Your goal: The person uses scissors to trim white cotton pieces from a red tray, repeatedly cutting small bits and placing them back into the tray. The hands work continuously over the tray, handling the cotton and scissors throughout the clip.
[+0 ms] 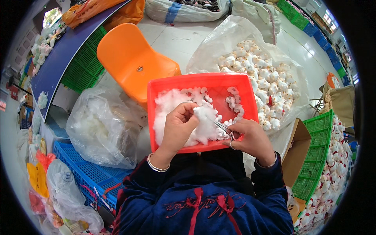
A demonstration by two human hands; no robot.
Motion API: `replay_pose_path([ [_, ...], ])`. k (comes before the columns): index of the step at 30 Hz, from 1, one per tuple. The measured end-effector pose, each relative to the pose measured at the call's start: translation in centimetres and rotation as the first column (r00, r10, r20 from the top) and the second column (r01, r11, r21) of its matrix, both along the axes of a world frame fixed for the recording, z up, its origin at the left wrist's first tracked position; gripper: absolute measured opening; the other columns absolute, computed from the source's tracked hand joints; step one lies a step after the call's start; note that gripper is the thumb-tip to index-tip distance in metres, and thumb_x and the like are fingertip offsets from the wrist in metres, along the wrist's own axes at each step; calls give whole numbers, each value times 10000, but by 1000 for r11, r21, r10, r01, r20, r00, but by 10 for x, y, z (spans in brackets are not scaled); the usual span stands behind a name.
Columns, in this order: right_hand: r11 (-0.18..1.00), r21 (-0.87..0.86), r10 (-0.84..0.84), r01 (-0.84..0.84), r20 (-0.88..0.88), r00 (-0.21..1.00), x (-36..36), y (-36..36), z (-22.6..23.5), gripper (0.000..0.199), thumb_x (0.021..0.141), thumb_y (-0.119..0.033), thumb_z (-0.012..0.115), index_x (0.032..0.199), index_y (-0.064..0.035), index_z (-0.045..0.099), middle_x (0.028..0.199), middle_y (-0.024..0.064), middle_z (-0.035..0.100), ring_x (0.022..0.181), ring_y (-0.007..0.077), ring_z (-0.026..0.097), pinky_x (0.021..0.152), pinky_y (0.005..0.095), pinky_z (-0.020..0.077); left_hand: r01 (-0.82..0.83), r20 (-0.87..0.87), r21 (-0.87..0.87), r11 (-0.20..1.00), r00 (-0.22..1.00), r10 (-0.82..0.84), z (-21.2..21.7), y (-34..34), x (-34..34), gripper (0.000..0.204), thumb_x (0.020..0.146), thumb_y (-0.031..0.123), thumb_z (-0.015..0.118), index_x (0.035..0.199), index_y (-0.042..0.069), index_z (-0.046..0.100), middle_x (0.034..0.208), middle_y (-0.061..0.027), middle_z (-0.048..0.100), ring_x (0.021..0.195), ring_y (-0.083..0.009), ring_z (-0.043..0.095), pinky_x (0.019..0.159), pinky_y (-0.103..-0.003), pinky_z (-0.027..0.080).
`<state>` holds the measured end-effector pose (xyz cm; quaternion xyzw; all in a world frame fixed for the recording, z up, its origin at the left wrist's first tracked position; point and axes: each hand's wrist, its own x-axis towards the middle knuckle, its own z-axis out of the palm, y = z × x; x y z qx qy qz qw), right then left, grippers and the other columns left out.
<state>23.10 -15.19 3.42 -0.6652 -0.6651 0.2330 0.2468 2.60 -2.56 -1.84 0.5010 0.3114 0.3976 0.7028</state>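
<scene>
My left hand (pixel 178 124) is closed in a pinch on a small white fabric piece (pixel 204 112) above the red tray (pixel 252 102). In my right hand (pixel 252 138) is a pair of metal forceps (pixel 224 127) with ring handles, the fingers wrapped round them. Their tips point left and meet the white piece; whether they are inside it I cannot tell. Fluffy white stuffing (pixel 166 102) fills the tray's left side. Small pale pieces (pixel 234 98) lie along its right side, with more under my hands.
An orange chair (pixel 135 58) stands beyond the tray. A clear bag of small white plush pieces (pixel 270 84) lies at right, near a cardboard box (pixel 298 150) and green crate (pixel 317 152). At left, a plastic bag of stuffing (pixel 103 127) rests on a blue crate (pixel 92 172).
</scene>
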Motion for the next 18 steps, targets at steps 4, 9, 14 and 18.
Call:
replay_pose_path([
  [4,999,43,12,-13,21,1000,0,-3,0,225,732,-177,832,876,-39,725,716,101,644,691,302,647,630,412,497,100,5,4,995,995,-100,-2,10,-9,108,989,78,683,1046,-12,707,854,11,679,761,-40,599,696,-209,494],
  [9,999,35,13,-16,95,995,0,-3,5,229,733,-195,837,871,-49,728,733,103,653,710,301,659,641,418,507,142,-56,48,989,989,-139,-2,15,-12,116,993,112,698,966,-1,700,788,14,665,710,-36,580,659,-209,481],
  [14,998,59,11,-20,151,989,-3,-5,9,235,732,-177,821,908,-49,732,745,96,655,758,303,661,693,417,511,123,-84,90,988,990,-116,-9,9,-11,130,988,132,719,957,7,703,783,20,664,708,-32,575,644,-205,476],
  [18,997,83,2,-6,47,999,0,-6,2,234,732,-142,799,939,-48,740,755,91,656,768,299,658,710,413,509,124,-5,-12,992,992,-124,-9,11,-12,116,985,122,718,958,10,703,807,14,669,710,-39,583,642,-211,484],
])
